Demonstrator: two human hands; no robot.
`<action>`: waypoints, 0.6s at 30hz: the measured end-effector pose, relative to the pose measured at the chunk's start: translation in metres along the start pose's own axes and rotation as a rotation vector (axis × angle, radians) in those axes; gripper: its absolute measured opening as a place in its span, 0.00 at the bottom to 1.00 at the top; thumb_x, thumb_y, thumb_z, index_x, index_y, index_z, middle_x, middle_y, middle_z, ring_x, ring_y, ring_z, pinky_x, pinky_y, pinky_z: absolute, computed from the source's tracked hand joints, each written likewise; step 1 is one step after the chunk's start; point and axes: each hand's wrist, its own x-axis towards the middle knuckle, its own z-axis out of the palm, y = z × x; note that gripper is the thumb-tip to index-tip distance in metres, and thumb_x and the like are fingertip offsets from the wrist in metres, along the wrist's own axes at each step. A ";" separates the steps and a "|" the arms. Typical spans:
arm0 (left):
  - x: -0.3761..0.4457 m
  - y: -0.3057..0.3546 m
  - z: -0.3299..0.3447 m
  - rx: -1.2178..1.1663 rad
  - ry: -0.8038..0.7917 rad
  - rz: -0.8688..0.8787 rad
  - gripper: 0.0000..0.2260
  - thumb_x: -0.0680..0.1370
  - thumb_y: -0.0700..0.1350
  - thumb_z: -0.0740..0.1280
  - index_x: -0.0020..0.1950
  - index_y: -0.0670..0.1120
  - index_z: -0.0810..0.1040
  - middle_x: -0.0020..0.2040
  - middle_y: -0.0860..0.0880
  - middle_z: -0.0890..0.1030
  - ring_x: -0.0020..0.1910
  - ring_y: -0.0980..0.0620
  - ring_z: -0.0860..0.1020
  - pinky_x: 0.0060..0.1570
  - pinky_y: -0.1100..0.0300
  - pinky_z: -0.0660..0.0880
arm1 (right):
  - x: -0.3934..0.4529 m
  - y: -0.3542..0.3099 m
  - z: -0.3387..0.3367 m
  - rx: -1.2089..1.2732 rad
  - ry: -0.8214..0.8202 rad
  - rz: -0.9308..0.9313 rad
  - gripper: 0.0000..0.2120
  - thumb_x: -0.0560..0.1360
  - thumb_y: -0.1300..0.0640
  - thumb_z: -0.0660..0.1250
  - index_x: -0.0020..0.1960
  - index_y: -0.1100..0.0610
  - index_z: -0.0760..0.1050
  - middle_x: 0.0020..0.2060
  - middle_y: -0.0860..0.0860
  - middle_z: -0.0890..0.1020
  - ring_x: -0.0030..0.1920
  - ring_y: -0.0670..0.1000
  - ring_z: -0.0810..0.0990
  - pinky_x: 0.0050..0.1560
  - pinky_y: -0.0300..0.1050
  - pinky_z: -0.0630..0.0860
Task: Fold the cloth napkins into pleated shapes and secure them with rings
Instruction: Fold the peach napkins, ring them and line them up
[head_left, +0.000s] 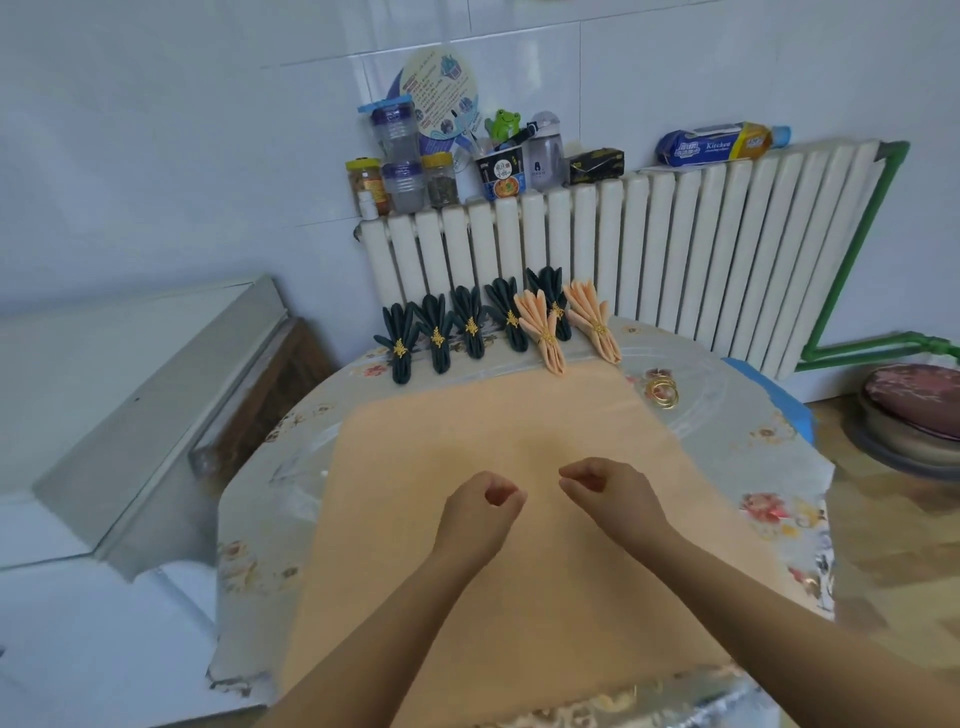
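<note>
Your left hand (480, 506) and right hand (605, 486) hover curled, gripping nothing. The peach napkin (498, 415) lies flat beneath your fingertips, ready for pleating.

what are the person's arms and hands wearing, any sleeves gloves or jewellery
Nothing that shows. Both forearms are bare as far as the bottom edge of the picture, with no sleeve in view. The left hand and the right hand have no gloves, and no rings, watch or bracelet can be seen on the fingers or wrists.
</note>
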 end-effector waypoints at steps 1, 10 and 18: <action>-0.004 -0.005 0.000 0.027 -0.013 0.009 0.04 0.76 0.49 0.68 0.46 0.49 0.78 0.44 0.53 0.81 0.45 0.54 0.78 0.44 0.66 0.72 | -0.005 0.004 0.000 -0.023 -0.022 -0.007 0.06 0.74 0.54 0.69 0.50 0.52 0.81 0.46 0.45 0.83 0.45 0.42 0.78 0.44 0.28 0.69; -0.113 -0.039 -0.025 0.268 -0.185 -0.020 0.10 0.71 0.51 0.73 0.52 0.53 0.80 0.52 0.53 0.72 0.52 0.55 0.72 0.52 0.62 0.69 | -0.099 0.028 -0.010 -0.390 -0.314 -0.218 0.15 0.70 0.43 0.70 0.55 0.46 0.79 0.56 0.41 0.78 0.59 0.43 0.72 0.58 0.34 0.65; -0.145 -0.057 -0.029 0.289 -0.107 -0.025 0.08 0.66 0.54 0.76 0.39 0.65 0.79 0.54 0.61 0.70 0.60 0.58 0.68 0.66 0.54 0.62 | -0.127 0.036 -0.019 -0.341 -0.353 -0.220 0.13 0.64 0.40 0.75 0.47 0.35 0.76 0.59 0.35 0.71 0.64 0.42 0.63 0.68 0.41 0.58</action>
